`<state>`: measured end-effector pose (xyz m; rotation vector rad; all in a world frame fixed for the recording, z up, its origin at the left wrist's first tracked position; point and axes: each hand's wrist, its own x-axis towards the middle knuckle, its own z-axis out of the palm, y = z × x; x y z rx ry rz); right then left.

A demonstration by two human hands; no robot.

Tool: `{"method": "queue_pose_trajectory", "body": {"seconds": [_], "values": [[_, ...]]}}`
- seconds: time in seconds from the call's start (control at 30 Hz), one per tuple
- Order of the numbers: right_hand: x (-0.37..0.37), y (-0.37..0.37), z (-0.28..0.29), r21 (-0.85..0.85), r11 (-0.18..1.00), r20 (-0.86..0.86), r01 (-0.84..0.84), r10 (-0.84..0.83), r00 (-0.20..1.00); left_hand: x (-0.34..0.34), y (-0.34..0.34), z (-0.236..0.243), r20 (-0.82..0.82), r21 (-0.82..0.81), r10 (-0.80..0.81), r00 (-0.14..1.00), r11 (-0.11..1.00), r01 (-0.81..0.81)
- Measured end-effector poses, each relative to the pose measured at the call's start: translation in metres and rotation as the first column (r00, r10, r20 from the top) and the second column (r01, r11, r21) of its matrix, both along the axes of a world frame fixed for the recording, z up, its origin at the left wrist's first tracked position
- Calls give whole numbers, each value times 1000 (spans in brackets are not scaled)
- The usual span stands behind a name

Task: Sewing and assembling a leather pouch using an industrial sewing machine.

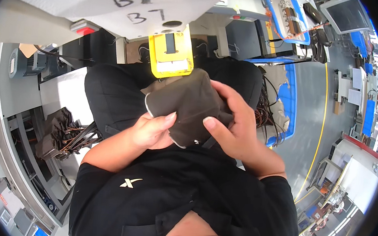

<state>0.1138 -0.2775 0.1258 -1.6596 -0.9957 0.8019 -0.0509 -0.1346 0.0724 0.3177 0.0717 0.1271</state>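
Observation:
Between my hands, above my lap, is a dark brown fabric piece (189, 109), folded and bulging, with a pale stitched edge along its left side. My left hand (154, 130) pinches that edge low on the left, thumb on top. On the other side, my right hand (236, 122) wraps round the cloth, its thumb pressing the front and its fingers behind. The fabric's top reaches the lower end of a yellow slotted plate (185, 55), which juts out from under a pale machine (86, 3). Whether the two touch I cannot tell.
To my left, dark pieces with cords (61, 136) lie beside a metal frame. On the right stands a blue-edged bin (291, 104) with cords and light cloth. A blue tray (306, 36) holds small parts at the far right, near a monitor (346, 15). An aisle runs beyond.

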Motion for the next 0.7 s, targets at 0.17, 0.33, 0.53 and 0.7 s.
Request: {"method": "queue_pose_trajectory", "body": {"seconds": [0.17,0.33,0.53,0.7], "values": [[0,-2,3,38,999,102,-16,12,995,3,-3,-6,126,-13,-16,992,1000,18],[-4,1,-6,165,986,220,28,-64,973,12,-1,8,-209,140,64,976,990,-35],[-4,-4,-15,319,939,368,127,-246,896,6,6,-1,-35,-48,22,999,999,-24],[-5,-4,-11,373,909,460,183,-353,815,8,7,-9,97,-82,26,995,996,-18]]}}
